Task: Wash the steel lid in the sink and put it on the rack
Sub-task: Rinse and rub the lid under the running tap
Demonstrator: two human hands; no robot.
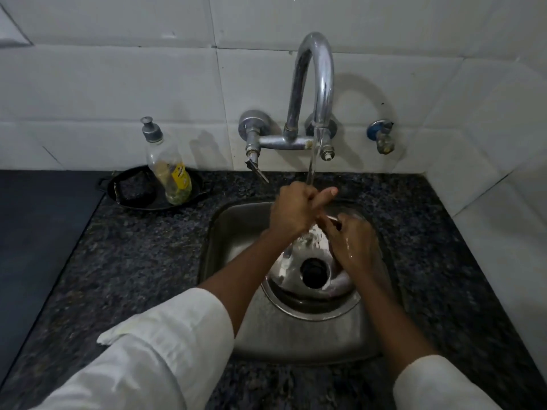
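I am holding the lid [299, 270] in the sink [225, 232], tilted, its lower edge near the drain [314, 271]. Only its lower part is showing plainly; the upper part is hidden behind my hands and blurred by splashing water [311, 164], which is running from the tap [315, 84] onto my hands.

My left hand [293, 210] is curling into a loose fist at the top of the lid, thumb sticking out to the right. I am not able to tell whether it is gripping the rim or a knob, since the fingers are covering whatever lies under them.

My right hand [353, 242] is lying wet over the lid's right side, fingers bent towards the left hand. Something pale is glinting between the fingertips, too small to make out, so I cannot tell whether this hand is clasping anything or only pressing on the steel.

Both sleeves [165, 347] are running off the bottom edge.

On the counter [142, 255] to the left, a soap bottle [167, 170] is standing in a dark pan [133, 190], well apart from the sink.
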